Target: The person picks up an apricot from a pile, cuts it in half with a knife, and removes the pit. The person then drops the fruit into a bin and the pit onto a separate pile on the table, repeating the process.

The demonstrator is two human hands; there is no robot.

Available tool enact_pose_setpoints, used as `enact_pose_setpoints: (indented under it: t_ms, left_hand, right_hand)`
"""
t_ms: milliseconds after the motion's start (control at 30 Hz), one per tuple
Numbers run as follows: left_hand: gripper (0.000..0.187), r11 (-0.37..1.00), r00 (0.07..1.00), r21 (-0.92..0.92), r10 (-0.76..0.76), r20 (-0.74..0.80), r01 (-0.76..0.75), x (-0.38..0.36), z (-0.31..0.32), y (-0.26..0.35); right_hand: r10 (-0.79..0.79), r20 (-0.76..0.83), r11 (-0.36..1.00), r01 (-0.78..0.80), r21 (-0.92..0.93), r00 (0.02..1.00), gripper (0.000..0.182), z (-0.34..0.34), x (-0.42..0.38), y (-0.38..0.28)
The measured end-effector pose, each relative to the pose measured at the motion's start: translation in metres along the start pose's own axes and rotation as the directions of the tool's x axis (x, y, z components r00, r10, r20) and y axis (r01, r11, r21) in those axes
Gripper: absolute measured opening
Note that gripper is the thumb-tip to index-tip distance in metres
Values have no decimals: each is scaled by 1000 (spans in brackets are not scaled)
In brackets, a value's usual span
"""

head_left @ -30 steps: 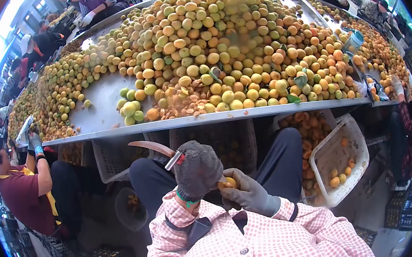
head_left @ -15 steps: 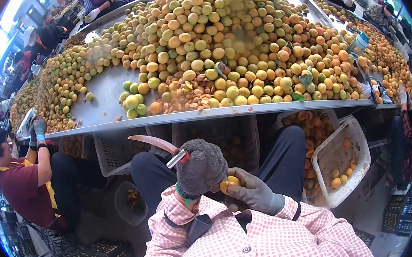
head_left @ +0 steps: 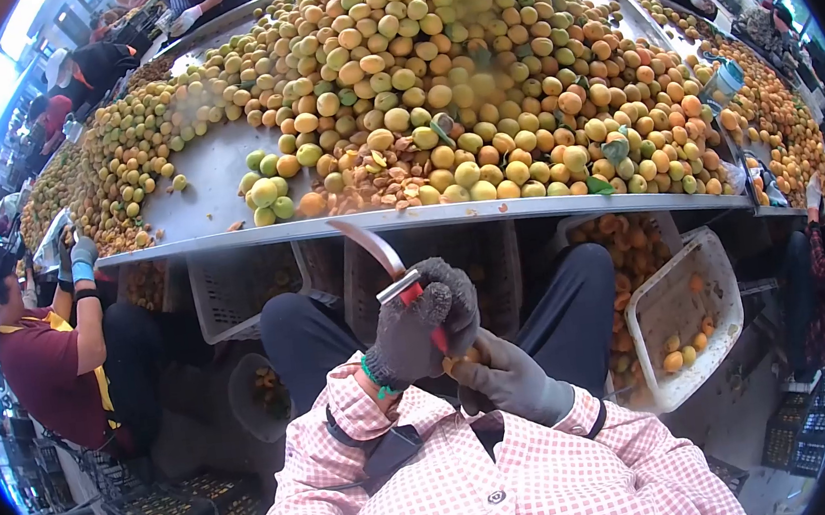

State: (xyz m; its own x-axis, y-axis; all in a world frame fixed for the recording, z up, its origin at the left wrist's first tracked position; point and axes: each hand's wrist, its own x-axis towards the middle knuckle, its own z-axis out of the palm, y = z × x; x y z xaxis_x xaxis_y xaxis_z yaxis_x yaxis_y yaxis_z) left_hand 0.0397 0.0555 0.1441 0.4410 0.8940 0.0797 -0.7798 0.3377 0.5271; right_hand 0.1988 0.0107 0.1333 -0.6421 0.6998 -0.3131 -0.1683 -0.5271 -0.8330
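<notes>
My left hand (head_left: 420,327), in a dark knit glove, grips a red-handled knife (head_left: 371,247) whose curved blade points up and to the left. My right hand (head_left: 506,378), in a grey glove, holds a small yellow apricot (head_left: 461,358) just under the left fist. Both hands meet over my lap, between my knees, in front of my pink checked shirt. The apricot is mostly hidden by the gloves.
A steel table (head_left: 428,218) carries a big pile of apricots (head_left: 435,84) and a heap of pits (head_left: 375,186). A white crate (head_left: 685,314) with some fruit stands to my right and a bucket (head_left: 257,400) to my left. A seated co-worker (head_left: 52,366) works at the left.
My left hand has shifted right over the apricot. The knife blade has swung from pointing left to pointing up. My right hand keeps hold of the fruit.
</notes>
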Motion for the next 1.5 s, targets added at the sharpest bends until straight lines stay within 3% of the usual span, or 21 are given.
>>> enact_pose_setpoints:
  t_ms: [67,133,233,400,467,600,667,700,800,833,867,900,933,1000,1067,1133,1167,1267,1433,1500]
  left_hand:
    - [25,932,984,325,176,-19,-160,6,4,0]
    - [29,930,982,324,190,-19,-174,7,13,10]
    - [27,985,989,89,150,-6,-149,6,20,13]
    - [23,946,975,249,220,-33,-206,2,20,3]
    - [22,886,930,391,332,-156,-250,3,16,0]
    - [22,950,926,193,290,-243,-247,7,24,3]
    - [22,977,935,100,211,-285,-189,11,16,2]
    - [22,984,935,35,175,-309,-173,12,14,-2]
    - [24,983,893,115,176,-415,-140,17,5,-9]
    - [24,984,895,113,172,-413,-137,21,2,-13]
    - [24,956,844,248,261,-468,-158,26,-1,-17]
    - [25,909,787,381,356,-504,-168,31,-5,-18]
    - [25,909,790,381,356,-499,-169,35,-10,-16]
    - [25,927,746,318,354,-564,-200,41,-18,-11]
    - [26,934,730,292,347,-589,-208,43,-20,-10]
    - [29,938,782,306,311,-540,-162,39,-22,-7]
    - [31,931,794,331,315,-520,-153,39,-27,-7]
    - [32,937,808,294,319,-496,-190,37,-44,-6]
    - [31,941,819,272,314,-480,-202,31,-65,0]
    - [28,944,812,236,322,-487,-233,25,-70,5]
  right_hand:
    - [-3,36,995,-1,100,999,34,0,1,0]
    - [-39,46,997,36,66,998,34,0,-2,-3]
    - [-95,64,994,91,63,993,34,0,-2,-6]
    - [-80,66,986,69,151,995,31,2,-1,-9]
    - [-305,-110,926,267,-268,946,28,14,4,-7]
    - [-442,-106,848,377,-373,891,31,9,14,9]
    - [-625,-26,620,475,-624,780,31,1,18,17]
    - [-625,-23,618,478,-624,780,31,-5,21,21]
    - [-632,-26,539,416,-732,774,27,-14,29,26]
    - [-423,-166,862,338,-378,891,24,-14,29,26]
    - [-161,-190,983,175,59,969,22,-15,31,26]
    - [-66,-221,992,88,91,973,19,-21,35,27]
    - [-72,-224,992,93,88,972,19,-22,40,26]
    - [51,-221,929,35,369,974,20,-21,51,23]
    - [18,-205,961,40,275,979,19,-25,58,26]
    - [-41,-272,992,72,105,962,22,-25,63,28]
    - [6,-307,967,73,244,952,27,-21,67,23]
    - [32,-287,951,59,304,957,31,-29,83,35]
    - [-18,-307,935,125,333,951,32,-48,113,53]
    - [-87,-390,963,177,202,917,29,-62,130,71]
